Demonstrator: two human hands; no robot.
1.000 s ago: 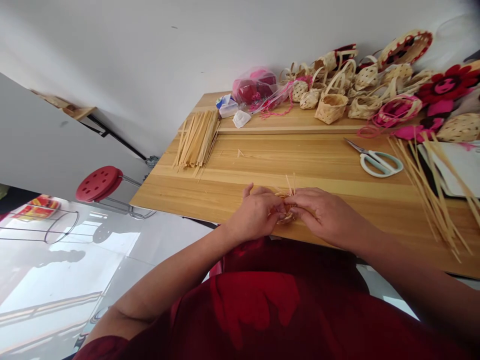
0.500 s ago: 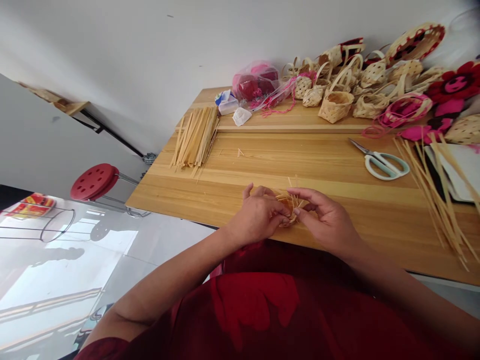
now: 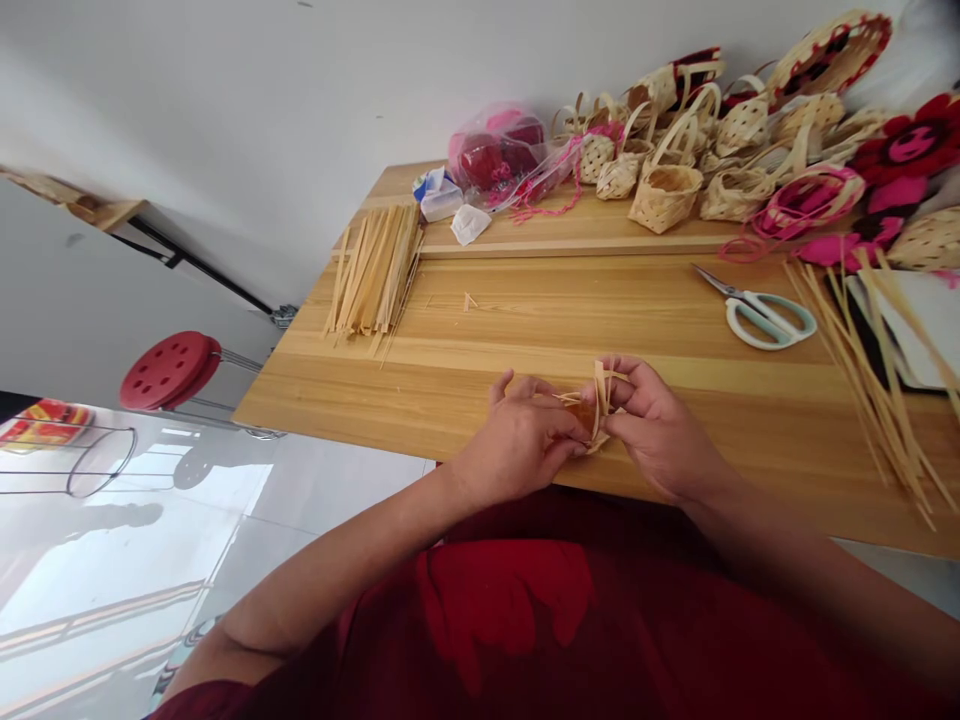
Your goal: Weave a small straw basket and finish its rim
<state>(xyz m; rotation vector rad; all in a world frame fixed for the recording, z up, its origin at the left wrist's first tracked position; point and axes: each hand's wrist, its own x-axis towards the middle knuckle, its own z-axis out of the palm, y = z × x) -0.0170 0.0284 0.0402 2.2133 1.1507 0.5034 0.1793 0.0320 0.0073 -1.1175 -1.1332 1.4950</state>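
Observation:
A small, partly woven basket of thin pale strips is between my two hands, close to the table's front edge. My left hand pinches its near left side, thumb and fingers closed on the weave. On the other side, my right hand is closed on the basket's right wall, where upright strip ends stick up beside the fingers. Much of the basket is hidden behind the hands.
Scissors lie right of the hands, beside loose strips. A bundle of flat strips is at the left. Finished small baskets crowd the back right, near a plastic bag. A red stool stands off the table's left end.
My right hand has shifted up slightly and its fingers have curled in around the strips at the basket's right side. My left hand keeps its hold. The camera view has shifted a little.

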